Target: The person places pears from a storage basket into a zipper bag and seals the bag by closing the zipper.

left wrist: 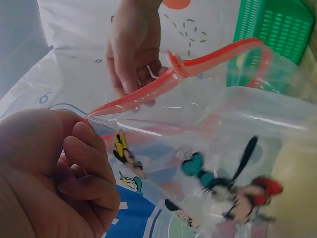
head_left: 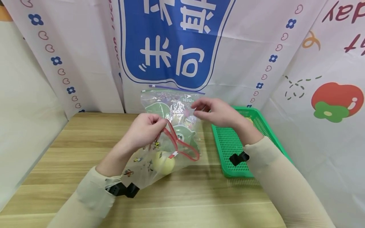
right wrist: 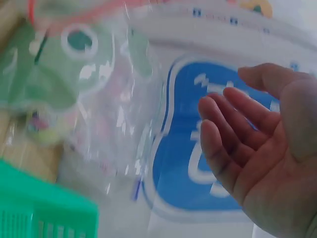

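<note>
My left hand (head_left: 147,130) pinches one end of the red zip edge of a clear zip bag (head_left: 142,172) printed with cartoon figures. In the left wrist view, thumb and forefinger close on the red zip strip (left wrist: 148,91). A white slider (head_left: 173,155) sits on that strip, and the mouth gapes into a loop. Low in the bag lies a pale yellow round thing (head_left: 163,163). My right hand (head_left: 216,110) hovers to the right with relaxed, slightly bent fingers and nothing in them. Behind the hands stand clear bags (head_left: 154,98) with green print and a purple zip edge.
A green plastic basket (head_left: 222,148) stands at the right on the wooden table (head_left: 85,152), with something yellow (head_left: 250,120) partly hidden behind my right forearm. A printed cloth (head_left: 94,63) hangs along the back, and another (head_left: 322,152) hangs at the right.
</note>
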`<state>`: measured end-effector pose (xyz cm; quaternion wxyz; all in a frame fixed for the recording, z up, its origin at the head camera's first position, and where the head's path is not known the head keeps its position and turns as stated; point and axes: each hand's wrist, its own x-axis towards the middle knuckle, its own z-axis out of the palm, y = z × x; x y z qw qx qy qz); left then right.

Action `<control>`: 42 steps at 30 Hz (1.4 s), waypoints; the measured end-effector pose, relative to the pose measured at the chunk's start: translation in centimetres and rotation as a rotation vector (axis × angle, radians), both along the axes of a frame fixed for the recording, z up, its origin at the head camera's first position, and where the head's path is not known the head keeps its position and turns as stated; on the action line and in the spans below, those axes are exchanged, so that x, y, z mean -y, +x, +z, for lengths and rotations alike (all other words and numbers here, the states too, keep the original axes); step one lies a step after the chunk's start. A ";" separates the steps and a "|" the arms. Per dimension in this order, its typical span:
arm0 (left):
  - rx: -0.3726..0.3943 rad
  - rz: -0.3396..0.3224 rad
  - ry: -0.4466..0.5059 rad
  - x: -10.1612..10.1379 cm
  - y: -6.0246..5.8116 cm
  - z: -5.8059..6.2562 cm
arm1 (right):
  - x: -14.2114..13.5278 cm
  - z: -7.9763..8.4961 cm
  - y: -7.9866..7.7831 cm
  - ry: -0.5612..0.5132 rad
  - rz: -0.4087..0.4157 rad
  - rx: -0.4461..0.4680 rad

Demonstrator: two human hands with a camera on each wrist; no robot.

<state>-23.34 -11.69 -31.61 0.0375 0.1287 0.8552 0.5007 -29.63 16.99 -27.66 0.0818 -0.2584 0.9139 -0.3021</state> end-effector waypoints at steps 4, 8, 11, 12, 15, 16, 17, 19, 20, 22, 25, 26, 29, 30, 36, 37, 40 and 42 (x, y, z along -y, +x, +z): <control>0.005 0.001 -0.012 0.4 0.1 -0.1 | -3.2 -0.5 -2.1 0.010 -0.119 0.009; -0.007 0.007 -0.035 0.8 0.2 -0.1 | -7.0 -1.6 -4.3 0.047 -0.214 0.013; -0.004 0.011 -0.040 1.1 0.3 -0.1 | -9.8 -2.5 -5.7 0.083 -0.276 0.008; -0.001 0.010 -0.036 1.1 0.3 -0.1 | -10.7 -2.8 -6.1 0.089 -0.296 0.012; 0.013 0.003 -0.025 1.2 0.3 0.0 | -13.0 -3.5 -6.8 0.107 -0.360 0.039; 0.018 0.002 -0.022 1.3 0.4 -0.1 | -13.6 -3.6 -6.9 0.111 -0.382 0.053; 0.021 0.001 -0.020 1.3 0.3 -0.1 | -14.2 -3.8 -7.0 0.113 -0.406 0.068; 0.021 0.004 -0.020 1.3 0.3 -0.1 | -15.1 -4.0 -7.2 0.115 -0.448 0.091; 0.023 0.006 -0.021 1.3 0.3 -0.1 | -15.5 -4.2 -7.3 0.118 -0.464 0.101; 0.025 0.010 -0.022 1.3 0.3 -0.2 | -16.3 -4.6 -7.6 0.130 -0.480 0.110; 0.034 0.014 -0.021 1.3 0.3 -0.2 | -17.4 -5.5 -8.0 0.164 -0.481 0.118; 0.037 0.013 -0.021 1.4 0.3 -0.3 | -17.8 -5.9 -8.2 0.182 -0.478 0.117; 0.041 0.012 -0.017 1.5 0.3 -0.3 | -18.8 -7.2 -8.5 0.238 -0.480 0.140; 0.039 0.012 -0.017 1.5 0.3 -0.3 | -19.0 -7.5 -8.5 0.256 -0.481 0.149; 0.040 0.007 -0.011 1.6 0.4 -0.3 | -19.5 -8.8 -8.0 0.329 -0.450 0.189; 0.041 0.007 -0.011 1.7 0.4 -0.2 | -19.5 -8.8 -7.9 0.334 -0.443 0.187; 0.044 0.009 -0.012 1.7 0.4 -0.2 | -19.4 -9.0 -7.8 0.351 -0.433 0.177; 0.041 0.012 -0.015 1.8 0.4 -0.1 | -19.2 -9.1 -7.7 0.351 -0.437 0.181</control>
